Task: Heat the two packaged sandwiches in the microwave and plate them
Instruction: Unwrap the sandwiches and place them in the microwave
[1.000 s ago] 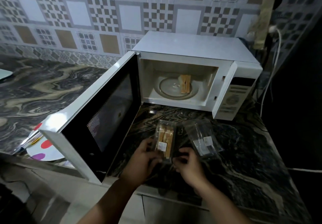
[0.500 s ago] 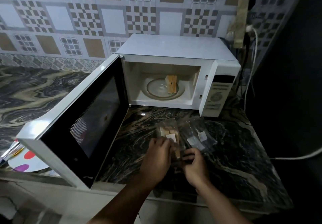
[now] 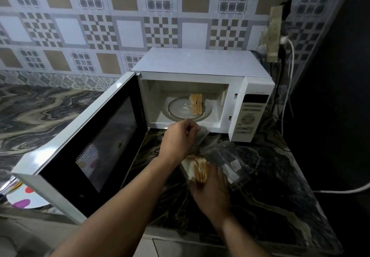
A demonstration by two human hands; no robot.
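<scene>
A white microwave [image 3: 200,64] stands on the counter with its door [image 3: 84,146] swung wide open to the left. One unwrapped sandwich [image 3: 196,104] lies on the glass turntable [image 3: 178,108] inside. In front of the microwave, my left hand [image 3: 180,138] pinches the lifted clear plastic lid [image 3: 202,134] of a sandwich package. My right hand [image 3: 212,190] holds the second sandwich [image 3: 198,168] from below, at the package's near end. An empty clear package [image 3: 230,160] with a white label lies just to the right.
The dark marbled counter [image 3: 270,186] ends at a front edge near me. A white plate with coloured dots [image 3: 22,198] sits at the left, partly under the open door. Cables and a wall socket [image 3: 284,40] hang right of the microwave. A dark wall closes the right side.
My left hand has risen and peeled the package lid up toward the microwave. The second sandwich now shows bare, with my right hand under it.
</scene>
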